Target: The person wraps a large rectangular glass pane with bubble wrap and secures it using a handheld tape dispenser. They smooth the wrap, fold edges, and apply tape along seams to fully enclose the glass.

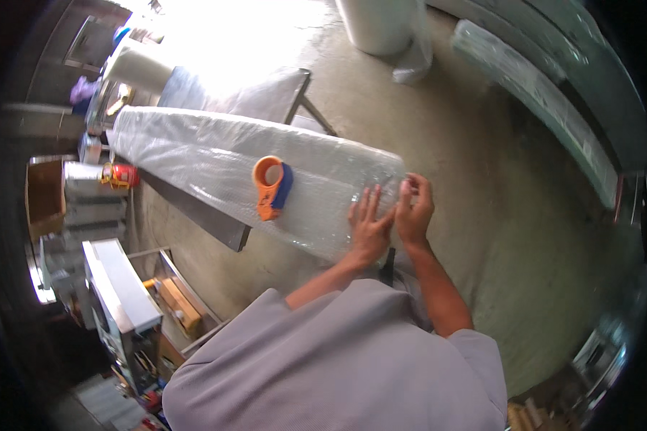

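Note:
A long package in clear bubble wrap (216,154) stretches from the far left to just in front of me, resting on a dark bench (216,226). My left hand (370,233) lies on its near right end, palm down with the fingers spread. Right beside it, my right hand (415,212) is curled at the end of the package, thumb and fingertips pinched at the wrap's edge. Both hands are close together. On top of the wrap, left of my hands, rests an orange and blue tape dispenser (284,188); neither hand touches it. What lies inside the wrap is blurred.
Long wrapped pieces (539,100) lie along the right side. A large white roll (377,25) stands on the concrete floor (482,215) at the back. To the left are a white-topped cabinet (122,280), an open cardboard box (45,197) and a red container (126,174).

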A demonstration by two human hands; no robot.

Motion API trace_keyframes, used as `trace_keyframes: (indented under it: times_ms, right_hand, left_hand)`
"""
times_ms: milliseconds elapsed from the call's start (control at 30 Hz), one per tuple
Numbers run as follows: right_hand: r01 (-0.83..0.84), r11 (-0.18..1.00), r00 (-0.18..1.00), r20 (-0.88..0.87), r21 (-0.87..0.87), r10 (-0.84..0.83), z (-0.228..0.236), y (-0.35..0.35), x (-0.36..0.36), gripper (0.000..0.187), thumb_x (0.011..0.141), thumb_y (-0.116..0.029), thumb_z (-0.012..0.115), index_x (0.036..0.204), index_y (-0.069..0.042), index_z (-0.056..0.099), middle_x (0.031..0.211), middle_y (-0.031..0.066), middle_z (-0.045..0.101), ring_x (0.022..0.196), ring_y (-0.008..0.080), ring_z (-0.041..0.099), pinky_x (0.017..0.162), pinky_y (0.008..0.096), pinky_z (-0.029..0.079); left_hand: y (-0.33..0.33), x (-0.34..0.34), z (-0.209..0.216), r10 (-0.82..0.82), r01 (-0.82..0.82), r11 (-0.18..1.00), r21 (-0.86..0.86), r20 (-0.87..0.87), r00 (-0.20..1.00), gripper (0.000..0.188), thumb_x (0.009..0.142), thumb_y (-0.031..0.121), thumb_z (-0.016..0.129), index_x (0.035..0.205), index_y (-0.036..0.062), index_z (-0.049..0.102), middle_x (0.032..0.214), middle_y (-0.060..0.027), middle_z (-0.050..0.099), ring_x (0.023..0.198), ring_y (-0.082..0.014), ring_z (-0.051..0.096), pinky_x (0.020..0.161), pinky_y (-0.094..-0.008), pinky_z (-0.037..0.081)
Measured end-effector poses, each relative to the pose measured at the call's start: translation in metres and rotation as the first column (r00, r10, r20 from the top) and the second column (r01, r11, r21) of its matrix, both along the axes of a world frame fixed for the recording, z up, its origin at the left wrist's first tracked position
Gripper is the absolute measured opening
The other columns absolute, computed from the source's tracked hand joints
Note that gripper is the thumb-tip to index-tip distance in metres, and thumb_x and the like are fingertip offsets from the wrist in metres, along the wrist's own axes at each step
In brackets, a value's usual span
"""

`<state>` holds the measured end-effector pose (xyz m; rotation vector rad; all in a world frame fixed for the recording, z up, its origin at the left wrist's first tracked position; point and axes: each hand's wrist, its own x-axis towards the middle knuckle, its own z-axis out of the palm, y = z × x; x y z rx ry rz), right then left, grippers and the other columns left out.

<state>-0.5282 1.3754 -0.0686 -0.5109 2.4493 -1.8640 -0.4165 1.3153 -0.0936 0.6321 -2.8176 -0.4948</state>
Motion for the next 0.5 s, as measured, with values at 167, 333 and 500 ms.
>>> trace_keyframes:
  times_ms: [167,333,500]
  right_hand:
    - [-0.63,0.599,0.311,-0.546,0.494,0.777,0.054,-0.128,0.021,0.049,0.092,-0.02,0.069,0.139,-0.01,0.057,0.131,0.0109,0.062,0.126,0.0298,0.057,0.108,0.0458,0.041]
    - [-0.468,0.426,-0.081,-0.518,0.774,0.852,0.023,-0.208,0.046,0.07,0.088,-0.018,0.072,0.153,-0.03,0.047,0.132,0.0068,0.057,0.129,0.0273,0.051,0.121,0.0474,0.027]
    - [-0.516,0.477,-0.092,-0.6,0.712,0.795,0.021,-0.201,0.035,0.067,0.09,-0.013,0.07,0.15,-0.037,0.05,0.106,0.0062,0.059,0.106,0.0275,0.06,0.114,0.0457,0.038]
  left_hand:
    - [-0.005,0.002,-0.009,-0.056,0.063,0.989,0.136,-0.057,0.997,0.053,0.1,0.042,0.05,0.152,0.0335,0.048,0.171,-0.0175,0.019,0.155,-0.0419,0.02,0.123,-0.059,0.011]
    - [-0.003,0.005,-0.018,-0.002,0.048,0.966,0.253,-0.178,0.984,0.059,0.102,0.035,0.048,0.158,0.0187,0.039,0.171,-0.0129,0.022,0.155,-0.0343,0.022,0.12,-0.0587,0.007]
    - [-0.001,0.005,-0.022,0.026,0.021,0.969,0.245,-0.185,0.982,0.06,0.099,0.032,0.053,0.157,0.0189,0.04,0.168,-0.0112,0.03,0.153,-0.0335,0.027,0.119,-0.0586,0.013]
